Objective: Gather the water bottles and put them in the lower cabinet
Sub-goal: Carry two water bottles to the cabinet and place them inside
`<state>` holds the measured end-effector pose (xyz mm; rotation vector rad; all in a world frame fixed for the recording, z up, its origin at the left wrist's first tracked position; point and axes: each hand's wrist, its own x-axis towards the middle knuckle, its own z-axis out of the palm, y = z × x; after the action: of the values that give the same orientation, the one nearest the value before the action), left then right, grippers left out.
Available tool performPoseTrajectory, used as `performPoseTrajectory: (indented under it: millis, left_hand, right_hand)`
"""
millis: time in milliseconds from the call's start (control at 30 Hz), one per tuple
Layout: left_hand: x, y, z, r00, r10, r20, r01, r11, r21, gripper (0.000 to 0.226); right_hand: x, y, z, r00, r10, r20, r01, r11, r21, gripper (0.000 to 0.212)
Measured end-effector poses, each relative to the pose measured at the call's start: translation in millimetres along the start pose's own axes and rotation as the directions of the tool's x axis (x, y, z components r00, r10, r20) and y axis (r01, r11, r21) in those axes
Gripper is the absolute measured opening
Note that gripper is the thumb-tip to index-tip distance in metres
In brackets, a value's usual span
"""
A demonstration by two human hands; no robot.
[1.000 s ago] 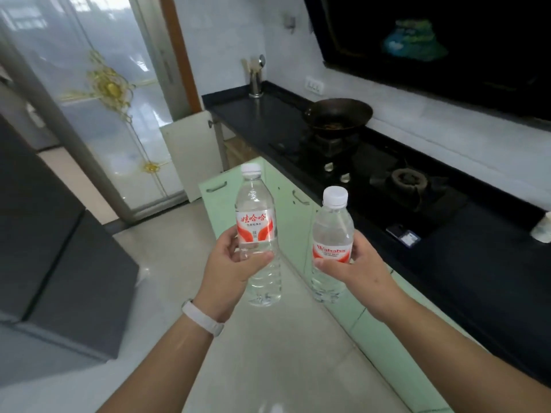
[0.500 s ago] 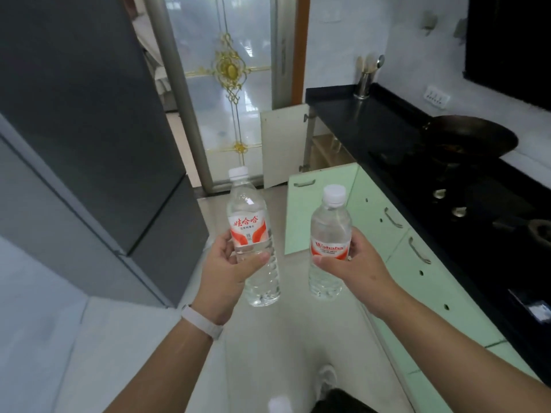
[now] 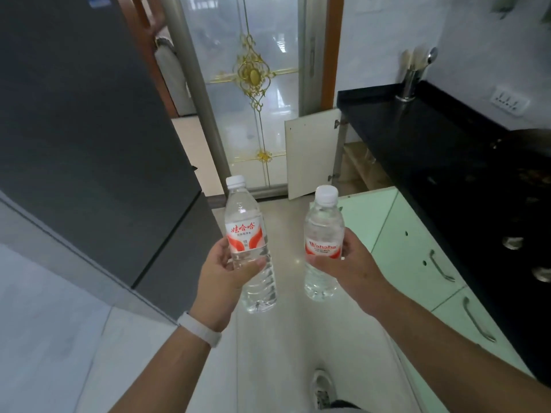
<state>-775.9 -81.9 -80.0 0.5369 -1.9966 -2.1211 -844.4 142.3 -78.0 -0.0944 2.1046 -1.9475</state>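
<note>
My left hand (image 3: 222, 281) grips a clear water bottle (image 3: 247, 234) with a white cap and a red-and-white label, held upright in front of me. My right hand (image 3: 353, 268) grips a second clear water bottle (image 3: 323, 228) of the same kind, also upright, a short way to the right of the first. Ahead at the far end of the counter, a lower cabinet (image 3: 354, 168) stands with its white door (image 3: 310, 153) swung open; wooden shelves show inside.
A tall dark grey fridge (image 3: 89, 138) fills the left side. The black countertop (image 3: 447, 150) with stove knobs and a metal utensil holder (image 3: 410, 81) runs along the right, above green cabinet doors (image 3: 417, 263). A glass door (image 3: 253, 93) closes the aisle ahead.
The view has swung left and along the aisle, so the stove and wok have slid out to the right and the open cabinet is nearer. Both hands keep hold of their bottles.
</note>
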Motion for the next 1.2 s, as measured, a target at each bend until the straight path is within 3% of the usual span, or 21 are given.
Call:
performPoseTrajectory:
  millis: [433, 567, 767, 867, 1067, 1200]
  left_hand:
    - [111.7, 8.3, 59.0, 0.997, -0.038, -0.071, 0.035, 0.998, -0.051, 0.074]
    - [148.9, 5.8, 56.8, 0.996, -0.055, -0.067, 0.052, 0.997, -0.051, 0.068]
    - [220.3, -1.1, 37.5, 0.996, -0.085, -0.034, 0.084, 0.996, -0.021, 0.069]
    - [270.1, -1.6, 20.7, 0.995, -0.096, 0.007, 0.097, 0.995, -0.02, 0.059]
    - [383.9, 19.1, -20.9, 0.994, -0.088, 0.068, 0.092, 0.994, -0.06, 0.075]
    - [444.0, 37.5, -37.3, 0.988, -0.026, 0.151, 0.028, 1.0, -0.013, 0.06]
  right_hand:
    - [133.0, -8.5, -48.0, 0.997, 0.011, 0.075, -0.011, 1.0, 0.003, 0.046]
    - [169.1, -10.9, -43.5, 0.997, 0.026, 0.073, -0.026, 1.0, -0.005, 0.048]
    - [228.7, -16.1, -19.6, 0.997, 0.046, 0.056, -0.044, 0.999, -0.03, 0.051]
    - [267.5, -24.2, 2.9, 0.999, 0.053, 0.001, -0.053, 0.996, -0.074, 0.053]
    - [346.4, -57.8, 50.4, 0.994, 0.05, -0.095, -0.059, 0.993, -0.098, 0.051]
    - [394.0, -72.1, 85.1, 0.99, 0.031, -0.134, -0.042, 0.996, -0.08, 0.051]
